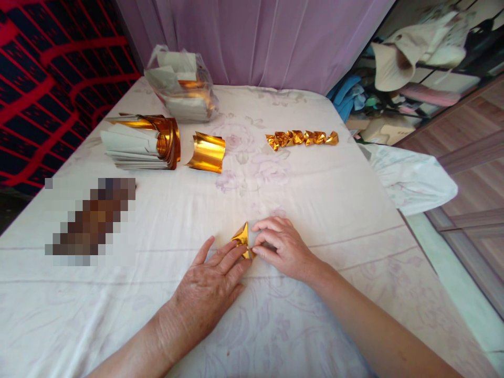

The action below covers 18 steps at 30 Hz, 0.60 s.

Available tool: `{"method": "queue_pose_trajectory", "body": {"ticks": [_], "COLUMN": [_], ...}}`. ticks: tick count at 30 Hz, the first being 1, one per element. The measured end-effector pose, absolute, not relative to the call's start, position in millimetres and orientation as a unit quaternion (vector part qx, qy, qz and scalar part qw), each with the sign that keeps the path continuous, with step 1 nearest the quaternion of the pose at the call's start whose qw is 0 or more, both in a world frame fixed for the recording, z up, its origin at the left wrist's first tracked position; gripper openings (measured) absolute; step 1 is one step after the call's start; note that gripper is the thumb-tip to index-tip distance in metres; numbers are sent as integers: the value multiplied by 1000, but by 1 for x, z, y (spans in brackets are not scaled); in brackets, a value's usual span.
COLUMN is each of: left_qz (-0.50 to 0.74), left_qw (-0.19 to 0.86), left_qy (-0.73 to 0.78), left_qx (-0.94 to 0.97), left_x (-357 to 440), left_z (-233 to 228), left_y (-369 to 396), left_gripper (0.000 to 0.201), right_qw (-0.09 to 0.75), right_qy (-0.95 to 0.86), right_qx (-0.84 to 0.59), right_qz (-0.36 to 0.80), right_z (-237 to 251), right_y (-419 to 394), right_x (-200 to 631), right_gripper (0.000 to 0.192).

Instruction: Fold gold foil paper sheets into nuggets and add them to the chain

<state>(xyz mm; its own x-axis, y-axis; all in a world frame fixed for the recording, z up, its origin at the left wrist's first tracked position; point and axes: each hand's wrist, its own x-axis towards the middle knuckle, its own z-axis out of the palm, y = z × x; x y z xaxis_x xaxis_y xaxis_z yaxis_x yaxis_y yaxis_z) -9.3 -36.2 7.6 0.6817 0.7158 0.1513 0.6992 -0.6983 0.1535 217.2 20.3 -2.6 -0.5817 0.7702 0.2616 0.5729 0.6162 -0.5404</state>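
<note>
A small sheet of gold foil paper [241,234], partly folded, lies on the tablecloth between my hands. My left hand [210,278] rests palm down with its fingers stretched out, and the fingertips press on the gold side. From the right, my right hand [285,249] has curled fingers and thumb gripping the paper's pale edge. Its fingertips hide part of that edge. Farther back lies a single curved sheet of gold paper [207,152], beside a thick stack of the same paper [144,142]. A row of folded gold paper pieces [301,138] sits at the back right.
A clear plastic bag [181,84] with more paper stands at the table's back left. A blurred-out item [92,220] lies on the left. The table has a white floral cloth [157,315]. Purple curtain [252,42] hangs behind; cluttered shelves [413,68] stand right.
</note>
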Motion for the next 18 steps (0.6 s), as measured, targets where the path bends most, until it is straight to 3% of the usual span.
{"method": "queue_pose_trajectory", "body": {"ticks": [18], "left_qz": [85], "left_qw": [52], "left_qy": [392], "left_qx": [914], "left_x": [-9], "left_z": [7], "left_y": [-37], "left_gripper": [35], "right_qw": [239], "right_qy": [-866], "right_qx": [-401], "right_qz": [177], "right_z": [-4], "right_y": [18], "right_x": [214], "right_gripper": [8]}}
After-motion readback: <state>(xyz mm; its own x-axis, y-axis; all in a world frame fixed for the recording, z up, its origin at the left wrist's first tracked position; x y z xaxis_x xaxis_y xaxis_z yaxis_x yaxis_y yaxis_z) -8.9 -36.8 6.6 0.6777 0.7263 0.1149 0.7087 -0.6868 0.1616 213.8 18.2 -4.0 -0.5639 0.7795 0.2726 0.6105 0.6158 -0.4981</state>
